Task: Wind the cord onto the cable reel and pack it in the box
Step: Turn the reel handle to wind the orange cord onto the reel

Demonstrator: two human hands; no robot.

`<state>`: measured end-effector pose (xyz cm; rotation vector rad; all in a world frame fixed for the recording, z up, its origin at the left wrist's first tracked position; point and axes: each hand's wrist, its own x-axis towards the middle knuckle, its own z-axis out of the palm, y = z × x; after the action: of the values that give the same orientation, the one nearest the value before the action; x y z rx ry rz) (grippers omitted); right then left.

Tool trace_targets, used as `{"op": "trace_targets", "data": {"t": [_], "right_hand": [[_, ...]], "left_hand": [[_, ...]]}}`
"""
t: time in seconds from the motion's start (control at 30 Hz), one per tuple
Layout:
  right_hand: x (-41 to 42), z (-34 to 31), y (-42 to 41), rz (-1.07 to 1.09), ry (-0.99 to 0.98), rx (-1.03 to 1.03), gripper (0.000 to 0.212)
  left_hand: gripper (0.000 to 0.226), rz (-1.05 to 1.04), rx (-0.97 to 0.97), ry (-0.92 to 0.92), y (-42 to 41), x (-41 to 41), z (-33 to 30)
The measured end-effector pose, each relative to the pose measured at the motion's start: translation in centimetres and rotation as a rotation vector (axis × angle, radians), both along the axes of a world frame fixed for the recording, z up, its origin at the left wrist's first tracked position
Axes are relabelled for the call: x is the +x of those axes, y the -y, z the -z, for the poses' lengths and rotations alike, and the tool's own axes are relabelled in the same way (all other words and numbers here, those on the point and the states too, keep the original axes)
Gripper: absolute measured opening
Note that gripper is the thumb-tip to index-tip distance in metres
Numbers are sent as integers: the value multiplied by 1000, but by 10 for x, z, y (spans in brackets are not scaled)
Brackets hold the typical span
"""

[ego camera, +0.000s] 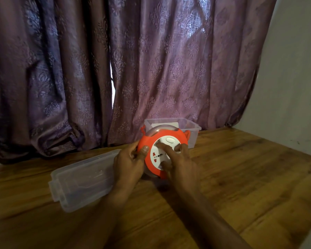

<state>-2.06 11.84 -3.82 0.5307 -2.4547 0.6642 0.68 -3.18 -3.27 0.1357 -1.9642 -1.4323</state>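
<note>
While no writing is legible, both hands (127, 164) grip the cable reel (162, 151).

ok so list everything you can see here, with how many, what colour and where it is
round orange and white plastic cable reel: one, orange rim with white socket face, held over the table's middle
clear plastic box: one, transparent, behind the reel by the curtain
clear plastic lid: one, transparent, flat on the table, left of the reel
wooden table: one, brown
patterned curtain: purple, behind the table
wall: pale, right
hands: two; left grips the rim, right on the face
</note>
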Motion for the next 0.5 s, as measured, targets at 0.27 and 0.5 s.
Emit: {"op": "trace_targets", "data": {"t": [0.27,0.5], "right_hand": [[6,0,0,-86,-19,105,87],[12,-8,-2,-58,-28,192,77]], "left_hand": [[14,178,127,113,10,-6,-6],[30,300,234,102,17,1,-9]]}}
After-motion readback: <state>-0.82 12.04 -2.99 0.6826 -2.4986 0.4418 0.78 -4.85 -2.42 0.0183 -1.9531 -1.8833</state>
